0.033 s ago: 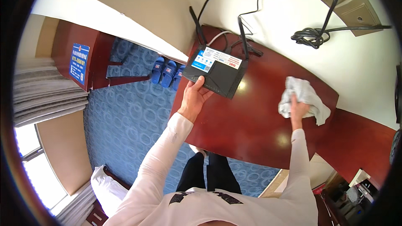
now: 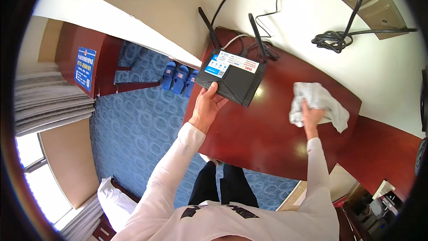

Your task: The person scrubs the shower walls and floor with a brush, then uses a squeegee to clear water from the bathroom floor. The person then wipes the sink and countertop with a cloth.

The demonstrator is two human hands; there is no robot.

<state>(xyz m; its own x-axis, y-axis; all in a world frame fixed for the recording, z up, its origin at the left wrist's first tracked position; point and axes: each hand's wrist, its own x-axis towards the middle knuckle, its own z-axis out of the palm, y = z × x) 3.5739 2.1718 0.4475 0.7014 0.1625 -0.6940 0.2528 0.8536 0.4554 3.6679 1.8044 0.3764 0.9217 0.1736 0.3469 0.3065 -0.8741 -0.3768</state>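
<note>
A black router point(image 2: 236, 84) with two upright antennas and stickers on top is over the left end of a dark red wooden desk point(image 2: 254, 138). My left hand point(image 2: 208, 107) grips its near edge, thumb on top and the other fingers underneath. Whether its far edge touches the desk, I cannot tell. Farther right, my right hand point(image 2: 313, 117) is closed on a crumpled pale grey cloth point(image 2: 318, 98) that lies against the desktop. Parts of the cloth spread out beyond my fingers.
Cables point(image 2: 263, 47) run behind the router and up the wall. A coiled black cord point(image 2: 332, 40) hangs below the wall sockets point(image 2: 379, 11). Blue slippers point(image 2: 180, 79) stand on the blue carpet point(image 2: 129, 129) left of the desk. A lower red surface point(image 2: 388, 147) adjoins on the right.
My right hand and the cloth have shifted a little to the left over the desk. My left hand keeps its hold on the router, which has barely moved.
</note>
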